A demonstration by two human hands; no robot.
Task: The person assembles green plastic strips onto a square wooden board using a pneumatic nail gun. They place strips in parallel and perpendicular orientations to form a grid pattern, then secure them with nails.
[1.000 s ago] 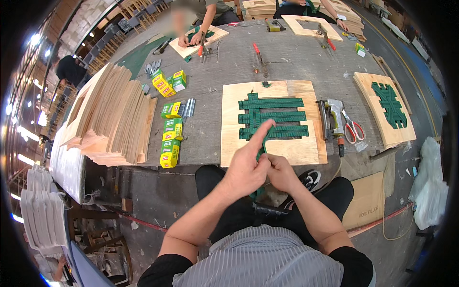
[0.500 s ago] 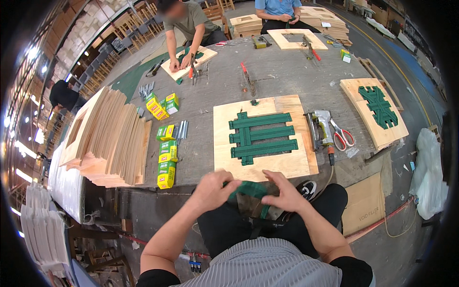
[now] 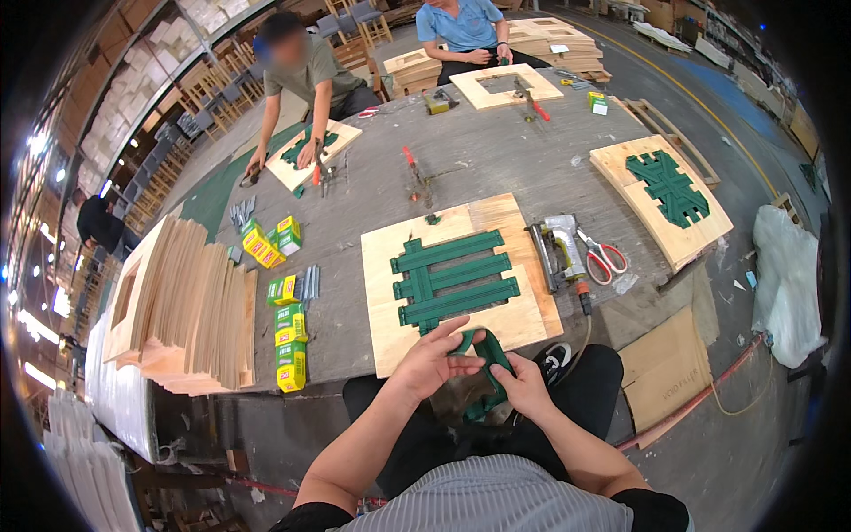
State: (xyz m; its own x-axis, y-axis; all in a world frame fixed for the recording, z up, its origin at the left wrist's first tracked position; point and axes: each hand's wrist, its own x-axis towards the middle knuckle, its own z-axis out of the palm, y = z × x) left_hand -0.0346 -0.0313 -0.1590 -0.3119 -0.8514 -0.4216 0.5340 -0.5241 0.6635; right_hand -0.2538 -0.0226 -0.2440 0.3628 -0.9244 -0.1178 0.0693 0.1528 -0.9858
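Observation:
In front of my lap, a loose green webbing strap (image 3: 496, 356) bends in a loop between my hands. My left hand (image 3: 430, 362) holds its upper end, fingers partly stretched out. My right hand (image 3: 526, 387) pinches the strap between thumb and fingers, and its tail hangs below. Just beyond lies a plywood panel (image 3: 383, 332) with a cut-out opening. Three green straps (image 3: 465, 277) run across the opening, and one crosses them near the left side. A small scrap of green webbing (image 3: 433, 219) lies at the panel's far edge.
Right of the panel lie a staple gun (image 3: 560, 246) with a hose and red-handled scissors (image 3: 606, 259). A finished-looking webbed panel (image 3: 620, 182) rests farther right. At left are staple boxes (image 3: 290, 324) and stacked wooden frames (image 3: 199, 310). Two people work across the table (image 3: 355, 177).
My hands have drawn closer together, folding the strap into a tighter loop. My view has shifted. The co-worker at far left has moved one hand out to the panel's left side.

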